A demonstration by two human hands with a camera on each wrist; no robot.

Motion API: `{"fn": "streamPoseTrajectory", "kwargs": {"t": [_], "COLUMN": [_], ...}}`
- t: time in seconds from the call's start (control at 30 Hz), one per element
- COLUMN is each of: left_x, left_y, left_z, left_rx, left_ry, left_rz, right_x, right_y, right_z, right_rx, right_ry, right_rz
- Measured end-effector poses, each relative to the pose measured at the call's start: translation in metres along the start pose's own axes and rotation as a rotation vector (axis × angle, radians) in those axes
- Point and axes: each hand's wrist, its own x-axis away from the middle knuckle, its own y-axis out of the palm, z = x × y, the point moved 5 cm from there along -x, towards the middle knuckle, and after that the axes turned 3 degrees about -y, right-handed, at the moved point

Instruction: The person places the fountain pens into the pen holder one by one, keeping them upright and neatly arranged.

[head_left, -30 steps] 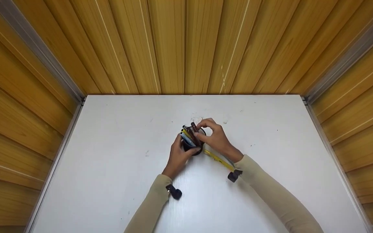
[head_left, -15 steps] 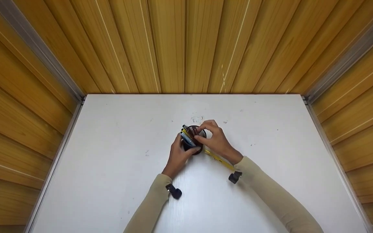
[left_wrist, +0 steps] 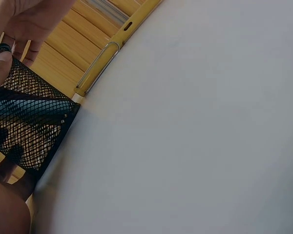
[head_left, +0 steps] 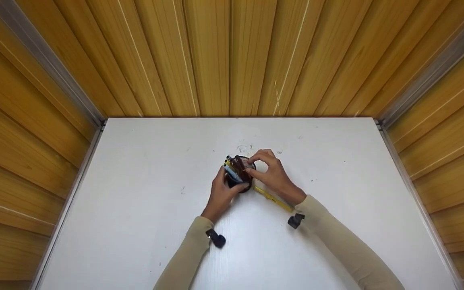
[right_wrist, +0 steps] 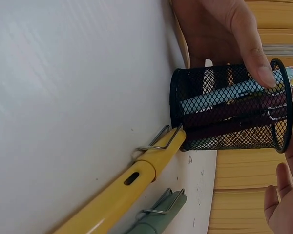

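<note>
A black mesh pen cup [right_wrist: 224, 139] stands on the table, tilted in the wrist views. My left hand [head_left: 222, 193] grips its side, thumb [right_wrist: 259, 68] near the rim. Inside lean a light blue pen [head_left: 232, 172], a yellow one, and dark red pens [right_wrist: 224, 113] with wire clips. My right hand [head_left: 276, 175] is at the cup's mouth, thumb and forefinger apart beside the dark red pens. In the right wrist view its other fingers [right_wrist: 284, 180] spread past the rim. A yellow pen [head_left: 272, 199] lies on the table below my right hand.
A grey-green pen [right_wrist: 161, 214] lies alongside the yellow one, hidden under my right hand in the head view. The white table [head_left: 135, 181] is bordered by wood-look panels [head_left: 216, 60] at the back and both sides.
My right hand lowered a dark red pen into the cup, then its fingers came off it and shifted slightly right. The left hand keeps its grip on the cup.
</note>
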Motion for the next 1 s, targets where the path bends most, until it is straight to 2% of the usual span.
{"fn": "streamPoseTrajectory", "kwargs": {"t": [0.2,0.53,0.83,1.0], "left_x": [-0.001,-0.001,0.000,0.000], "left_y": [0.000,0.000,0.000,0.001], "left_z": [-0.001,-0.002,-0.001,-0.001], "left_rx": [-0.013,-0.010,-0.004,0.013], "left_ry": [-0.001,0.006,0.004,-0.003], "left_rz": [0.007,0.017,0.015,0.017], "right_x": [0.005,0.017,0.026,0.034], "right_y": [-0.008,-0.020,-0.026,-0.029], "right_z": [0.000,0.005,-0.019,-0.004], "right_rx": [0.004,0.047,0.042,0.045], "right_ry": [0.001,-0.022,0.031,0.110], "right_rz": [-0.009,0.058,0.085,0.082]}}
